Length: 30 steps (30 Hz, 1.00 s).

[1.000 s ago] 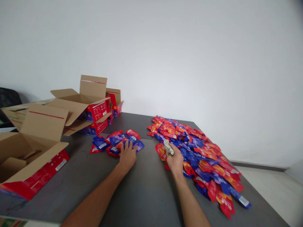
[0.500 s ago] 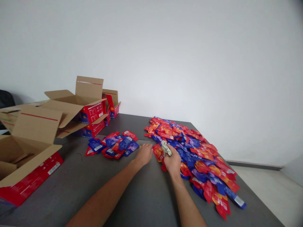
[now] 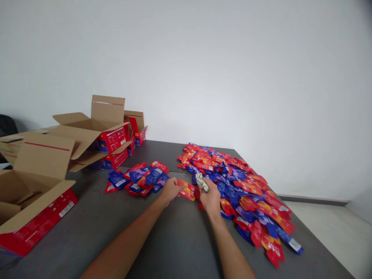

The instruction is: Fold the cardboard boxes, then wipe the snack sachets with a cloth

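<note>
A big heap of red and blue sachets [image 3: 241, 186] covers the right side of the dark table [image 3: 122, 232]. A smaller spread of sachets [image 3: 136, 178] lies left of centre. My left hand [image 3: 170, 190] pinches a red-orange sachet [image 3: 187, 190] at the near-left edge of the big heap. My right hand [image 3: 209, 195] rests on that heap's edge, closed around a bundle of pale rubber bands [image 3: 201, 181].
Open cardboard boxes with red and blue printed sides stand along the left: one nearest me [image 3: 31, 201], others stacked behind [image 3: 101, 135]. A white wall rises behind the table. The floor [image 3: 328, 228] shows past the table's right edge.
My left hand left the small sachet spread, moved right to the big heap and took hold of a red-orange sachet. My right hand stayed in place with the rubber bands.
</note>
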### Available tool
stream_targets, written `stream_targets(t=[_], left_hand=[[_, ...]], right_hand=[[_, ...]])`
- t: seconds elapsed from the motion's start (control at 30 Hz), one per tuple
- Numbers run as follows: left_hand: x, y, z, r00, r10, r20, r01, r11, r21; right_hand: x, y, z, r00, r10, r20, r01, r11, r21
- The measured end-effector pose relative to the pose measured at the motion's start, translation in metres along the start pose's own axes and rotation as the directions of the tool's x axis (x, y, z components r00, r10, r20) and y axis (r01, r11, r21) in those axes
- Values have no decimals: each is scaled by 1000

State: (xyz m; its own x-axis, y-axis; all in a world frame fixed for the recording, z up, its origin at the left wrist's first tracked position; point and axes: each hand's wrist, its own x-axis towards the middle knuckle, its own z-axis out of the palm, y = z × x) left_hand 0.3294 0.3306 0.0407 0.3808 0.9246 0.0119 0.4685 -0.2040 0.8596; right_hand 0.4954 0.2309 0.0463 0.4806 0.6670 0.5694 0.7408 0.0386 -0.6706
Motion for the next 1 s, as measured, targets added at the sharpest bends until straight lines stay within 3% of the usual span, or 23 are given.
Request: stream_targets(t=[0.1, 0.17, 0.23, 0.37, 0.57, 0.63, 0.73, 0.83, 0.9, 1.0], left_hand=[[-13, -10, -17, 994, -103, 25, 106, 950, -295], [-19, -17, -22, 981, -193, 24, 176, 830, -530], [-23, -25, -21, 965, -261, 1, 198, 730, -654], [-25, -35, -14, 956, -292, -30, 186, 682, -708], [-26, -32, -15, 980, -120, 158, 198, 637, -745], [-26, -31, -17, 975, -130, 178, 220, 628, -747], [-26, -33, -19, 969, -184, 163, 243, 613, -752], [-26, -37, -19, 970, -197, 145, 237, 603, -762], [-25, -38, -18, 974, -171, 150, 223, 589, -776], [-25, -38, -17, 978, -116, 174, 209, 579, -788]], right_hand=[[-3, 0, 7, 999, -38, 22, 38, 999, 17], [-7, -3, 11, 995, -77, 64, 75, 997, 34], [-11, -8, 14, 985, -130, 117, 123, 990, 62], [-22, -21, 22, 946, -246, 211, 221, 966, 134], [-37, -38, 34, 804, -419, 421, 391, 907, 156], [-35, -36, 34, 814, -380, 440, 388, 919, 75], [-28, -25, 28, 877, -264, 401, 324, 942, -90], [-26, -20, 22, 902, -219, 372, 290, 946, -145], [-30, -26, 21, 885, -264, 383, 319, 944, -87], [-39, -44, 25, 802, -401, 442, 415, 907, 71]])
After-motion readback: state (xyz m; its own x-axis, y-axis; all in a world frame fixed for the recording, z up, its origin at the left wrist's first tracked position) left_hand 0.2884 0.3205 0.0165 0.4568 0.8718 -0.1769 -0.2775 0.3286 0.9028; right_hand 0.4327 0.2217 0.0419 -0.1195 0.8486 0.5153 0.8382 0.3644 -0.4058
